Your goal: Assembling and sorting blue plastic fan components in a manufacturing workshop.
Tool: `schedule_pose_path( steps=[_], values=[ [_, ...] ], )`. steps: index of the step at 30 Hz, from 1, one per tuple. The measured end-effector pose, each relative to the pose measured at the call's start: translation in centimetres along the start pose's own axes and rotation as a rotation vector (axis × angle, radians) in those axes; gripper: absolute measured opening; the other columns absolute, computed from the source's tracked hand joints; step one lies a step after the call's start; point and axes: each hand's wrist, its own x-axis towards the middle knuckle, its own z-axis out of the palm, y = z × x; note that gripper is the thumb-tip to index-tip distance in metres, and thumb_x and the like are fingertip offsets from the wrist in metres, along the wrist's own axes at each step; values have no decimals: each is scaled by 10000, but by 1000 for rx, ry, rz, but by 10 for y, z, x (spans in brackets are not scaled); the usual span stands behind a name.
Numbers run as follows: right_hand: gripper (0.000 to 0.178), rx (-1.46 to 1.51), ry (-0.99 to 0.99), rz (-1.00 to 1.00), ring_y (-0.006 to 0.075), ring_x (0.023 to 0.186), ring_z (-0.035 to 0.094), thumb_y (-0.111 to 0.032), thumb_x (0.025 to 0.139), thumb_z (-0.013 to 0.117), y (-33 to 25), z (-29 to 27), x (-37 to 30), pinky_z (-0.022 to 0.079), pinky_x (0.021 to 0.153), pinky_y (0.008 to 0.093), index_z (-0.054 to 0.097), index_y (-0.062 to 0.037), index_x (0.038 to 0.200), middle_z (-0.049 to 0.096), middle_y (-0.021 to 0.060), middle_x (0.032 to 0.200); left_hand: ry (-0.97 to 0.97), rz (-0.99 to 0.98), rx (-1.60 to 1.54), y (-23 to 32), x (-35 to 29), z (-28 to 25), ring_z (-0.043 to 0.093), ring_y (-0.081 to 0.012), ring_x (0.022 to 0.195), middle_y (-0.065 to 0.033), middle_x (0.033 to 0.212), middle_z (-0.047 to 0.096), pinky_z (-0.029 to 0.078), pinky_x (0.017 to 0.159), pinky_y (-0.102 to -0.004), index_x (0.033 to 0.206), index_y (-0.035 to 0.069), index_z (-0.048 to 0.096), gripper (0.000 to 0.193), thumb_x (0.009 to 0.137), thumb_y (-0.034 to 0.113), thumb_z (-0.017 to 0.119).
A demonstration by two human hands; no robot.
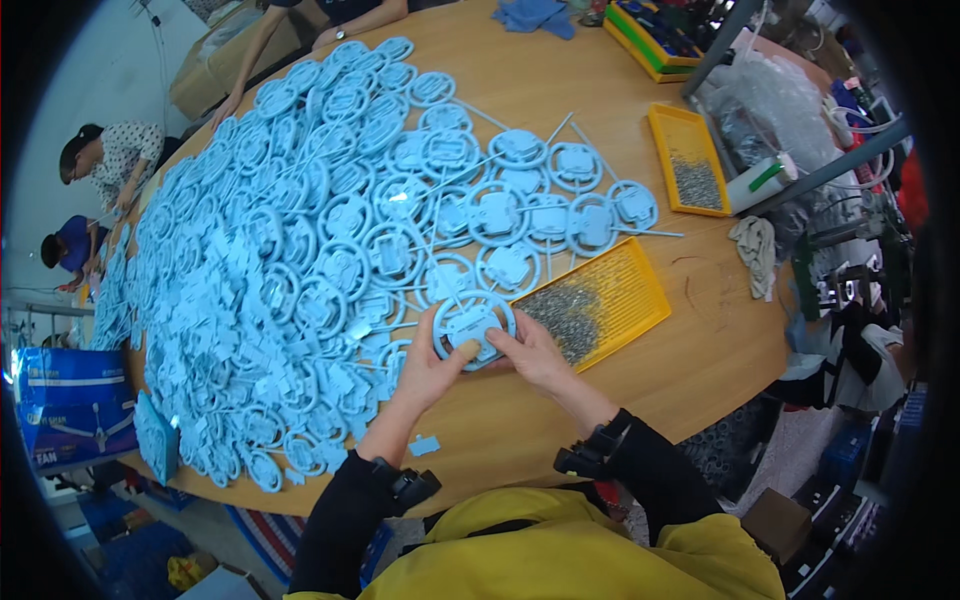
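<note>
The left hand (pixel 430 366) and right hand (pixel 540 357) hold one light-blue plastic ring part (pixel 472 321). Gripping both sides evenly should keep it steady.

- Between the left hand (pixel 430 362) and right hand (pixel 540 355): one ring-framed part (pixel 470 322).
- From 8 to 1 o'clock around them: the parts pile (pixel 345 215), on the table (pixel 540 440).
- Just beside the right hand, 2 o'clock: a tray (pixel 640 290) containing metal fasteners (pixel 565 315).
- Farther, 1 to 2 o'clock: a second fastener tray (pixel 683 130).
- At 7 o'clock: a loose flat piece (pixel 424 446).
</note>
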Motion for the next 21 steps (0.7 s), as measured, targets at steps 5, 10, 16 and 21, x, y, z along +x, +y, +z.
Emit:
schedule_pose_path(
  steps=[5, 10, 16, 21],
  values=[
    [489, 261, 138, -26, 176, 933, 606, -230, 906, 607, -23, -42, 13, 548, 723, 309, 410, -33, 1308, 573, 92, 1135, 24, -46, 222, 19, 73, 18, 539, -247, 1098, -148, 1295, 488, 489, 825, -362, 1444, 61, 237, 814, 787, 131, 712],
    [607, -477, 122, -54, 266, 1102, 542, -257, 808, 709, 9, -57, -31, 498, 839, 413, 429, -68, 1312, 484, 154, 1263, 76, 441, 1045, 19, 133, 28, 360, -362, 1281, -206, 1403, 374, 302, 1030, -523, 1427, 93, 329, 810, 762, 347, 715],
    [670, -1770, 26, -543, 327, 1336, 283, -354, 670, 752, 25, -45, 3, 210, 1006, 679, 530, -103, 1251, 386, 87, 1402, -64, 653, 1176, 0, 179, 65, 219, -531, 1310, -234, 1438, 312, 192, 1071, -605, 1411, 187, 394, 761, 768, 507, 643],
    [651, -1806, 141, -404, 358, 1346, 260, -350, 675, 736, 32, -88, -25, 187, 1017, 685, 545, -87, 1239, 370, 103, 1409, -6, 712, 1042, -18, 203, 128, 240, -522, 1307, -222, 1431, 330, 202, 1055, -624, 1374, 156, 443, 712, 771, 474, 645]
  ],
)
